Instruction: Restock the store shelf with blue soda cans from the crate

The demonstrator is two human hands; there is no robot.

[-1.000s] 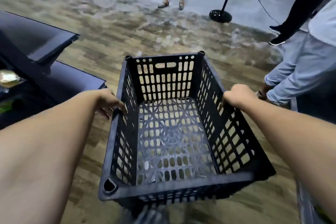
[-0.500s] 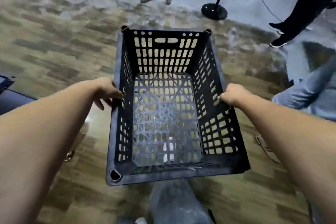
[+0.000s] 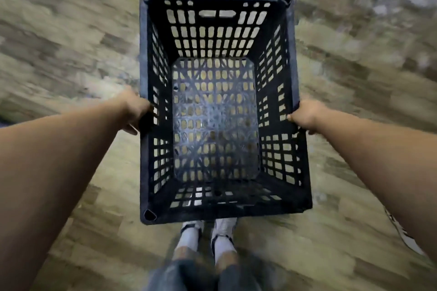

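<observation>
A black slotted plastic crate [image 3: 300,168] hangs in front of me above the floor, seen from straight above. Nothing lies inside it; the floor shows through its perforated bottom. My left hand [image 3: 134,111] grips the crate's left rim, fingers curled over the edge. My right hand [image 3: 307,116] grips the right rim the same way. No blue soda cans and no shelf are in view.
Wood-pattern floor [image 3: 59,59] spreads all around, blurred by motion. My own legs and light shoes [image 3: 208,234] show just below the crate's near edge. A white shoe edge [image 3: 402,231] of someone else sits at the lower right.
The view has tilted down to look straight into the crate. The dark shelf, the standing people and the microphone stand have left the frame. Both hands keep their grip on the rims.
</observation>
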